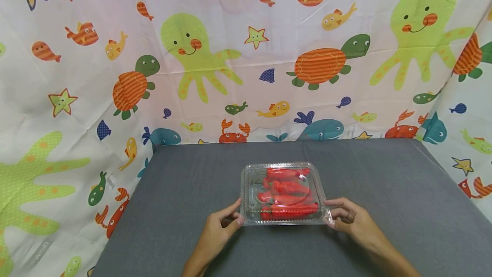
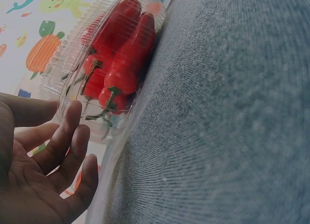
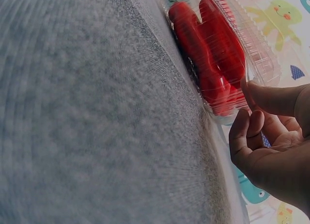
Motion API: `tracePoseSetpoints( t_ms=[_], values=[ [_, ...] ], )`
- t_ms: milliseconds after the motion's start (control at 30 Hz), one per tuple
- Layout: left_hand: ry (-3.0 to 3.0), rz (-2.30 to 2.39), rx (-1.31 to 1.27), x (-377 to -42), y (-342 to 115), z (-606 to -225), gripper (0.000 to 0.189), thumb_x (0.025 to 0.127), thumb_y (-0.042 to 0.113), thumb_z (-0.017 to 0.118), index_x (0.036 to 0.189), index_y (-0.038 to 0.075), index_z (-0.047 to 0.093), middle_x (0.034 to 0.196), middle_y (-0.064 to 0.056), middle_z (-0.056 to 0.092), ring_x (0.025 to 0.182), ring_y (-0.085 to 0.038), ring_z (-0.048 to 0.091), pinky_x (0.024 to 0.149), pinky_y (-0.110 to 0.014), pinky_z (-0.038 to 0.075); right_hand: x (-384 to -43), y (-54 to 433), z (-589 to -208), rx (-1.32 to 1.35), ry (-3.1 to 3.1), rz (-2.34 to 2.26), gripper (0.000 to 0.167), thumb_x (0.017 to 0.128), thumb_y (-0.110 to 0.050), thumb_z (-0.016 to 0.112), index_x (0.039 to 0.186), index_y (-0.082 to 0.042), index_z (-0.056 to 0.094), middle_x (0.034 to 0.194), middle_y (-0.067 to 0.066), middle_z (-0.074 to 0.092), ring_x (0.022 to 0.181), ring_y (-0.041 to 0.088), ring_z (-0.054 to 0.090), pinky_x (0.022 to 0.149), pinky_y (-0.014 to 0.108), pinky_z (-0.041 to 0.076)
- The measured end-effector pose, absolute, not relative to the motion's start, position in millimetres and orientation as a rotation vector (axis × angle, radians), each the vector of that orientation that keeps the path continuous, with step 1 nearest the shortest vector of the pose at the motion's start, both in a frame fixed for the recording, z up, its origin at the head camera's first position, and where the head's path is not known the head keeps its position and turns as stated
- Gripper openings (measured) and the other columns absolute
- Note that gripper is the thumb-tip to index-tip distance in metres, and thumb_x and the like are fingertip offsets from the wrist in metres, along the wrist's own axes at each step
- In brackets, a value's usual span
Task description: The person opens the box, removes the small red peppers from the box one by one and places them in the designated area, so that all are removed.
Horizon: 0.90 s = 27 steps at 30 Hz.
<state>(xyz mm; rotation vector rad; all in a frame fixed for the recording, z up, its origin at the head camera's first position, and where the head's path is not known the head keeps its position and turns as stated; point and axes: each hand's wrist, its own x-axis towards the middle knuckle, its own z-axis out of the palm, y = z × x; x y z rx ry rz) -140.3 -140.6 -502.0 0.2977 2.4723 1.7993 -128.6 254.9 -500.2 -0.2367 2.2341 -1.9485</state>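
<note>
A clear plastic clamshell box [image 1: 246, 183] with its lid down lies on the grey table, holding several red peppers [image 1: 289, 189]. My left hand [image 1: 220, 227] pinches its near left corner between thumb and fingers. At the near right corner, my right hand [image 1: 355, 220] grips the rim in the same way. In the left wrist view, green stems [image 2: 94, 69] show on the peppers through the clear wall. The right wrist view has thumb and fingertips right at the rim, beside glossy red peppers [image 3: 213, 54].
A grey cloth [image 1: 184, 183] covers the table around the box. Behind it and along both sides hangs a white curtain [image 1: 269, 59] printed with sea animals, meeting the table's back edge.
</note>
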Motion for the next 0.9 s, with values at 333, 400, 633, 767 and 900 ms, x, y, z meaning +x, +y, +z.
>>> tracePoseSetpoints(
  t_ms=[333,400,633,767,900],
  values=[
    [2.487,1.785,0.316,-140.1,-141.5,-502.8,0.051,0.097,0.021,0.079,0.145,0.009,0.066,0.100,-0.004,0.077,0.077,-0.007,0.065,0.071,-0.022,0.052,-128.6,252.0,-497.5,-0.098,2.243,-1.910,0.052,0.095,0.001,0.073,0.142,0.009,0.053,0.104,0.005,0.078,0.087,0.008,0.066,0.075,0.027,0.056],
    [2.484,1.794,0.314,-139.9,-141.6,-502.8,0.051,0.097,0.020,0.079,0.145,0.009,0.066,0.100,-0.005,0.077,0.077,-0.007,0.065,0.072,-0.022,0.052,-128.6,251.5,-497.5,-0.096,2.245,-1.912,0.052,0.095,0.000,0.074,0.142,0.009,0.053,0.103,0.005,0.078,0.087,0.007,0.066,0.075,0.026,0.055],
    [2.451,1.840,0.313,-139.4,-140.8,-501.9,0.051,0.096,0.016,0.079,0.144,0.008,0.066,0.100,-0.006,0.076,0.077,-0.007,0.064,0.072,-0.022,0.052,-128.1,251.0,-496.0,-0.062,2.239,-1.902,0.052,0.094,0.000,0.074,0.142,0.007,0.053,0.104,0.006,0.078,0.089,0.010,0.067,0.077,0.027,0.056],
    [2.448,1.838,0.311,-139.7,-140.8,-502.4,0.051,0.096,0.016,0.079,0.145,0.008,0.066,0.100,-0.006,0.076,0.077,-0.007,0.064,0.072,-0.022,0.052,-127.2,250.9,-495.4,-0.044,2.244,-1.896,0.052,0.093,0.001,0.075,0.141,0.007,0.054,0.103,0.007,0.078,0.089,0.009,0.067,0.077,0.027,0.056],
    [2.449,1.835,0.310,-140.0,-140.9,-503.0,0.051,0.096,0.016,0.079,0.145,0.007,0.066,0.100,-0.006,0.077,0.076,-0.007,0.064,0.071,-0.022,0.052,-127.9,251.4,-495.9,-0.053,2.225,-1.905,0.053,0.093,0.001,0.074,0.141,0.007,0.053,0.103,0.006,0.078,0.089,0.009,0.066,0.077,0.027,0.056]
  ],
)
